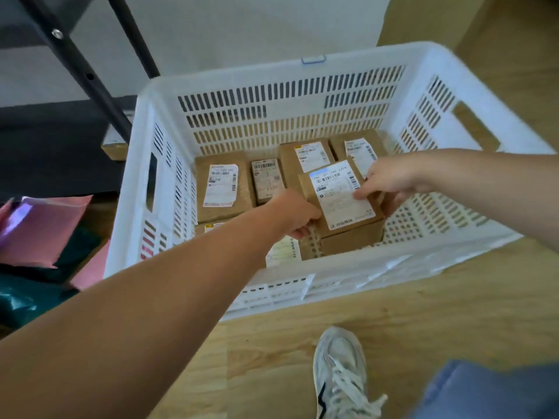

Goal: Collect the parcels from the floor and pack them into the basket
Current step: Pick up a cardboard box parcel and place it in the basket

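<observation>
Inside the white basket [242, 77], both hands hold one cardboard parcel [348, 234] by opposite sides. The left hand [295, 214] curls its fingers round the near left edge. The right hand [390, 181] pinches the right edge, thumb on the white label [338, 195]. The parcel is tilted, close to the basket's front wall. Behind it, four more labelled boxes [223, 186] lie side by side. Pink mailers [45, 231] and dark green bags [24, 294] lie on the wooden floor [272, 352] to the left, and a white sneaker [338, 370] stands in front.
</observation>
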Demonstrator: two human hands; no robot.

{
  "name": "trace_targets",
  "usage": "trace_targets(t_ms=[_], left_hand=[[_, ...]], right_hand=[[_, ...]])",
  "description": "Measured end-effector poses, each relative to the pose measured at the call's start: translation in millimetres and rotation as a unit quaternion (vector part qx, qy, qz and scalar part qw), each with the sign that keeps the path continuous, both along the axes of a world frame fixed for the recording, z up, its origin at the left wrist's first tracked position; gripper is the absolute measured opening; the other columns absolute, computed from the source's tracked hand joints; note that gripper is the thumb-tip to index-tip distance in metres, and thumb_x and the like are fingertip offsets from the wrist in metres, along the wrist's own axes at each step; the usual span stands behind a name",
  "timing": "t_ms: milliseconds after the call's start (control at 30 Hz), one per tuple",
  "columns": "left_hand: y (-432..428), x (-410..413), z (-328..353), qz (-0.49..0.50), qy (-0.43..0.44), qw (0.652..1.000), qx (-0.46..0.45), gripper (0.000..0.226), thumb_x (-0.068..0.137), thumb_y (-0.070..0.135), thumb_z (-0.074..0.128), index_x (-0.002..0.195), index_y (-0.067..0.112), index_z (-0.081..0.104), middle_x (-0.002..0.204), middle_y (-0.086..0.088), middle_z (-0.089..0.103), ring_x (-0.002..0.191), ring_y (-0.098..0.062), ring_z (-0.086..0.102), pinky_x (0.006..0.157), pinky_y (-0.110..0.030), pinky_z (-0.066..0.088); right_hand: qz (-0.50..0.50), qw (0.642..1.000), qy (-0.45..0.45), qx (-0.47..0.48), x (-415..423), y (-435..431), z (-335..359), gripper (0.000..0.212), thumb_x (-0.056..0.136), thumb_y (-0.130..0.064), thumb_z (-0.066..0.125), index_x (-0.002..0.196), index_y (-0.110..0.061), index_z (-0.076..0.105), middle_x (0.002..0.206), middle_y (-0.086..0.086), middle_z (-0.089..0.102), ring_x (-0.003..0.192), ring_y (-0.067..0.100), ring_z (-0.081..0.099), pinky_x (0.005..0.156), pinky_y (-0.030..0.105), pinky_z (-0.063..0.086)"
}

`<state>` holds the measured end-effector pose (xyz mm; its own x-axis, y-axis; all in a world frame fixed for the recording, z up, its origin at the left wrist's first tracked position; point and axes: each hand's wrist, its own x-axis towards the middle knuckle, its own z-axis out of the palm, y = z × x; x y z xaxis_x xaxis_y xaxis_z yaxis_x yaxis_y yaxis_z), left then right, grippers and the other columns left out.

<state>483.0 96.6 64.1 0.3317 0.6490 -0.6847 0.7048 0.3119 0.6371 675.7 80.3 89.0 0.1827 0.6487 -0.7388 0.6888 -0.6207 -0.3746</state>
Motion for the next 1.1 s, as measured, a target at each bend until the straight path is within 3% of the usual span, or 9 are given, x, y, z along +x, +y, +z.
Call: trace_targets(t_ms=[100, 267, 367, 533, 667, 867, 967, 1033, 1100], left_hand=[[1.3, 5.3, -11.8, -0.06, 0.026, 0.997, -0.045, 0.02, 0.097, 0.018, 0.056, 0.112, 0.006, 0.062, 0.1, -0.011, 0.068, 0.085, -0.024, 0.067, 0.087, -0.037, 0.057], [3.8, 10.6, -30.6, -0.062, 0.011, 0.99, -0.124, 0.036, 0.1, 0.017, 0.051, 0.136, 0.009, 0.05, 0.12, -0.019, 0.063, 0.091, -0.027, 0.067, 0.089, -0.038, 0.056], [4.8, 12.3, -45.1, -0.061, 0.008, 0.987, -0.15, 0.04, 0.099, 0.015, 0.052, 0.138, 0.012, 0.049, 0.119, -0.019, 0.062, 0.09, -0.026, 0.066, 0.085, -0.038, 0.057], [8.1, 14.7, -57.4, -0.072, 0.018, 0.987, -0.143, 0.04, 0.098, 0.014, 0.053, 0.138, 0.016, 0.05, 0.124, -0.016, 0.059, 0.096, -0.027, 0.067, 0.084, -0.037, 0.057], [6.2, 17.2, -59.3, -0.094, 0.034, 0.987, -0.124, 0.041, 0.098, 0.015, 0.054, 0.138, 0.015, 0.048, 0.132, -0.014, 0.054, 0.105, -0.029, 0.064, 0.093, -0.042, 0.055], [3.4, 23.0, -60.5, -0.15, 0.053, 0.983, -0.093, 0.046, 0.1, 0.021, 0.05, 0.145, 0.02, 0.04, 0.139, -0.005, 0.049, 0.11, -0.025, 0.061, 0.094, -0.038, 0.053], [7.0, 23.8, -64.9, -0.162, 0.077, 0.982, -0.067, 0.041, 0.1, 0.024, 0.048, 0.141, 0.02, 0.044, 0.134, -0.003, 0.053, 0.102, -0.02, 0.063, 0.087, -0.033, 0.055], [11.4, 22.3, -67.0, -0.16, 0.094, 0.981, -0.057, 0.037, 0.1, 0.021, 0.047, 0.137, 0.018, 0.048, 0.126, -0.006, 0.057, 0.093, -0.017, 0.062, 0.078, -0.029, 0.055], [16.8, 18.9, -64.3, -0.158, 0.106, 0.981, -0.042, 0.031, 0.1, 0.018, 0.046, 0.13, 0.013, 0.052, 0.121, -0.009, 0.059, 0.095, -0.019, 0.061, 0.079, -0.03, 0.055]], right_hand=[[-0.002, 1.0, 0.002, -0.024, 10.1, 0.1, -25.6, 0.026, 0.093, -0.017, 0.064, 0.109, 0.002, 0.062, 0.107, 0.021, 0.067, 0.089, 0.034, 0.07, 0.064, 0.036, 0.061], [0.025, 0.996, 0.016, -0.087, 13.2, 1.7, -52.5, 0.033, 0.094, -0.02, 0.063, 0.123, -0.003, 0.06, 0.117, 0.018, 0.062, 0.095, 0.031, 0.068, 0.086, 0.038, 0.058], [0.034, 0.99, 0.033, -0.13, 14.0, 5.3, -61.7, 0.038, 0.095, -0.021, 0.061, 0.13, -0.007, 0.056, 0.124, 0.016, 0.059, 0.098, 0.027, 0.065, 0.09, 0.035, 0.055], [0.031, 0.983, 0.06, -0.169, 13.5, 13.5, -81.6, 0.049, 0.095, -0.013, 0.06, 0.141, -0.006, 0.045, 0.144, 0.017, 0.045, 0.125, 0.035, 0.051, 0.103, 0.041, 0.047], [0.05, 0.978, 0.06, -0.194, 12.9, 17.9, -92.9, 0.055, 0.095, -0.013, 0.061, 0.146, -0.01, 0.04, 0.15, 0.017, 0.037, 0.122, 0.038, 0.053, 0.099, 0.044, 0.05], [0.079, 0.976, 0.028, -0.202, 7.7, 12.7, -117.0, 0.066, 0.094, -0.013, 0.061, 0.152, -0.018, 0.029, 0.156, 0.008, 0.028, 0.123, 0.034, 0.052, 0.094, 0.042, 0.052], [0.124, 0.97, -0.032, -0.205, 2.8, 10.8, -121.4, 0.065, 0.096, -0.017, 0.058, 0.152, -0.017, 0.026, 0.154, 0.01, 0.032, 0.132, 0.03, 0.044, 0.102, 0.046, 0.046], [0.15, 0.968, -0.062, -0.193, 0.5, 13.7, -120.8, 0.061, 0.097, -0.02, 0.056, 0.151, -0.017, 0.028, 0.151, 0.01, 0.037, 0.131, 0.029, 0.045, 0.101, 0.044, 0.048], [0.188, 0.964, -0.096, -0.163, -3.4, 16.7, -115.2, 0.054, 0.097, -0.024, 0.055, 0.147, -0.018, 0.036, 0.143, 0.008, 0.045, 0.122, 0.028, 0.052, 0.094, 0.04, 0.053]])
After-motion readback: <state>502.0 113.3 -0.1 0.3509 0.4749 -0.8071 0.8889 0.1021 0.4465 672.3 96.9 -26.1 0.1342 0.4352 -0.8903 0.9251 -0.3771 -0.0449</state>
